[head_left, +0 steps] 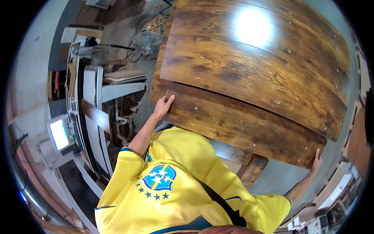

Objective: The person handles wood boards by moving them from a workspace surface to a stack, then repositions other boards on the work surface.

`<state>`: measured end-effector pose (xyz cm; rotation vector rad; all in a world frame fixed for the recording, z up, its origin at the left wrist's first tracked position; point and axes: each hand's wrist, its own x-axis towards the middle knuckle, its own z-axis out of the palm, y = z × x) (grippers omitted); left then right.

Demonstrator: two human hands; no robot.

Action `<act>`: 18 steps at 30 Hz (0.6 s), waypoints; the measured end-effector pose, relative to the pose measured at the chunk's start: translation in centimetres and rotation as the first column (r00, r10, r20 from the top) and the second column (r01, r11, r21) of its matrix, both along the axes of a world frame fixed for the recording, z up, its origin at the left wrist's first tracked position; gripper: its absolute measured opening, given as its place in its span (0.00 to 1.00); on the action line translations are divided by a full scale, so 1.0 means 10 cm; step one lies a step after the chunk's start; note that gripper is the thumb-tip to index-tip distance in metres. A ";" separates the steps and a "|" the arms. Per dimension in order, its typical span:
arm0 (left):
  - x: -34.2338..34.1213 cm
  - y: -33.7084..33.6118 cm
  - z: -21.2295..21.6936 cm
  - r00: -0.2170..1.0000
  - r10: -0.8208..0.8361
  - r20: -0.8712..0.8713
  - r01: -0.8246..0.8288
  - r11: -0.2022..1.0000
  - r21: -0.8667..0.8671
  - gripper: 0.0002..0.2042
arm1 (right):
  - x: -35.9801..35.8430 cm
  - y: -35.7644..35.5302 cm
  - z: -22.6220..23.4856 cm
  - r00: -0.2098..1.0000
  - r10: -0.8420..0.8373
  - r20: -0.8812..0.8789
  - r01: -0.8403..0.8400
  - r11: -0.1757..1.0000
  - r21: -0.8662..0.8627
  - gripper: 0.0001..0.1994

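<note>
A long brown wood-grain board (233,123) with small round holes lies across in front of my body. My left hand (163,106) grips its left end, thumb on top and the other fingers hidden underneath. At the opposite end my right hand (316,160) is closed on the board's edge, its fingers partly out of sight. Beyond it, more wood-grain boards (218,62) with similar holes lie side by side, a bright light reflecting off one. The held board slants slightly against its neighbour, with a dark gap between them.
On the left stands a long machine with a white beam (90,84) and a lit screen (59,134). Tangled cables (154,25) lie on the floor at upper left. Below the held board is a wooden piece (254,169). Boxes and shelving (335,187) line the lower right.
</note>
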<state>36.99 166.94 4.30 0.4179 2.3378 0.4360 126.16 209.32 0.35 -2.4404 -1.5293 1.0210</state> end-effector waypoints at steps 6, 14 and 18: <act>0.09 0.04 0.12 0.999 -0.039 -0.016 0.039 0.999 -0.006 0.39 | -0.04 0.02 -0.01 0.998 -0.040 0.040 0.040 0.999 0.000 0.57; 0.69 -0.20 0.38 0.886 0.462 -0.036 -0.460 0.866 -0.195 0.47 | -0.81 -0.87 0.01 0.934 -0.320 0.158 0.152 0.757 0.636 0.48; 0.77 -0.63 0.10 0.377 0.673 0.636 -0.750 0.625 -0.217 0.39 | -0.74 -1.06 -0.40 0.498 -0.822 -0.275 0.861 0.433 0.265 0.44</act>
